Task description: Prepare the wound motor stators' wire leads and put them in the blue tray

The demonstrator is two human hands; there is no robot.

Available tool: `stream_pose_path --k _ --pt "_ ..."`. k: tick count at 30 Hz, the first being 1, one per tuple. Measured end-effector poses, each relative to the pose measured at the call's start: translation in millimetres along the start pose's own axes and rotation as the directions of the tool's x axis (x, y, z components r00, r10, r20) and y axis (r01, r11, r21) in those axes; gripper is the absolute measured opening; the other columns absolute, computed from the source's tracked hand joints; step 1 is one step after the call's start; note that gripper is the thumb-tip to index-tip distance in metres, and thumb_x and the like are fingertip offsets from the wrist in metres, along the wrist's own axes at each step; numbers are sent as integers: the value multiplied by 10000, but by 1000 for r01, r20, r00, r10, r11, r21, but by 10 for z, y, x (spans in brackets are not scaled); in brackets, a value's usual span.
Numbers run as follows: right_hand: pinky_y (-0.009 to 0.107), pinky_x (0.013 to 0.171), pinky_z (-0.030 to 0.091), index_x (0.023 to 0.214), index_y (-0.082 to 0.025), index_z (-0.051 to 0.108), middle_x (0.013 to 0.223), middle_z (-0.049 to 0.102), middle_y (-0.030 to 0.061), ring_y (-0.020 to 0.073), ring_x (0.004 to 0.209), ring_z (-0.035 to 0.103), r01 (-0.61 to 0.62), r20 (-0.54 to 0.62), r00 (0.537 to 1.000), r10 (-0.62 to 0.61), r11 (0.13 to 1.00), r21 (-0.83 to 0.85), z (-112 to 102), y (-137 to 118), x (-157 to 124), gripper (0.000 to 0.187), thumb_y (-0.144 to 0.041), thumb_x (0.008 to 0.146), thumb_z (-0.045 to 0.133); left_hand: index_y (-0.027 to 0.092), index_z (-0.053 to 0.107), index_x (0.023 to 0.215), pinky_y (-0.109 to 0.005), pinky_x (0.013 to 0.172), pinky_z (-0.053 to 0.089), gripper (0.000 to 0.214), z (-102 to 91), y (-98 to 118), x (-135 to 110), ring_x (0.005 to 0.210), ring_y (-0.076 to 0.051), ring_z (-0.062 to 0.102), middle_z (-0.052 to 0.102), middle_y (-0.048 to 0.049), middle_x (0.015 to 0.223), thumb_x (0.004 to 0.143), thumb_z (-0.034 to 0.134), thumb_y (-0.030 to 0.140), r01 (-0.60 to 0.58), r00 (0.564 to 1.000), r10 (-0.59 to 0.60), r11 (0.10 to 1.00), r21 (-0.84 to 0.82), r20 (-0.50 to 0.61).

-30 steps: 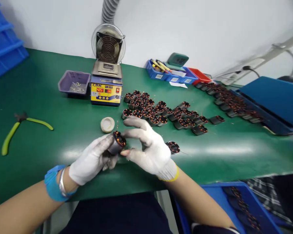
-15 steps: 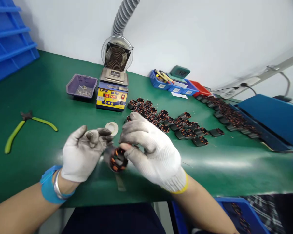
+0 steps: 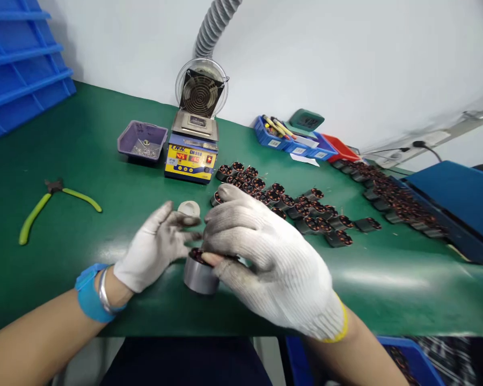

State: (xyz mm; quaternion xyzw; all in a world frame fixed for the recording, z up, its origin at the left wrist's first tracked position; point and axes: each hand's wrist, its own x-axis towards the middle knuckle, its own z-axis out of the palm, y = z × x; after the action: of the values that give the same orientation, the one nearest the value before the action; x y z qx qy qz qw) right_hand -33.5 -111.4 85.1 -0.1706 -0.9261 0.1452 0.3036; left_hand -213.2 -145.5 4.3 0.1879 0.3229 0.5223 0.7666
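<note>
A motor stator (image 3: pixel 201 277), a silver metal ring with dark copper windings inside, stands upright near the front edge of the bench. My right hand (image 3: pixel 261 262), in a white knit glove, has its fingers curled over the stator's top, with the bare thumb tip at the rim. That hand hides part of the opening. To the left, my left hand (image 3: pixel 155 249) is gloved too, its fingers spread close beside the stator and holding nothing. Just beyond its fingertips lies a small round white dish (image 3: pixel 189 208).
Many similar stators (image 3: pixel 306 224) lie behind and right of my right hand. Green-handled cutters (image 3: pixel 35 219) rest at left. Further back are a purple tray (image 3: pixel 143 133), a yellow-blue solder pot (image 3: pixel 190 161), blue bins (image 3: pixel 265 138) and a blue box (image 3: pixel 459 209) at right.
The stator, tilted with its open end towards me before, now stands upright. My left fingers have uncurled and spread. The whole view has shifted slightly.
</note>
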Motion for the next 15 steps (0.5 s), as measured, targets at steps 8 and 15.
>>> stream_pose_path --k 8,15 --pt "536 1087 467 856 -223 648 857 695 29 213 920 690 -112 -217 967 136 987 119 109 127 -265 64 -165 882 650 143 662 1044 -279 745 583 426 44 -135 -59 872 -190 678 688 -84 1045 714 837 348 -199 978 206 889 413 30" --pt "544 1043 521 1048 -258 638 1039 663 70 275 1112 645 -146 -376 894 245 951 272 309 287 -505 235 -427 892 687 124 626 1155 -366 730 610 519 28 -115 -25 842 -229 696 696 -124 1112 753 779 414 -200 973 229 841 503 4"
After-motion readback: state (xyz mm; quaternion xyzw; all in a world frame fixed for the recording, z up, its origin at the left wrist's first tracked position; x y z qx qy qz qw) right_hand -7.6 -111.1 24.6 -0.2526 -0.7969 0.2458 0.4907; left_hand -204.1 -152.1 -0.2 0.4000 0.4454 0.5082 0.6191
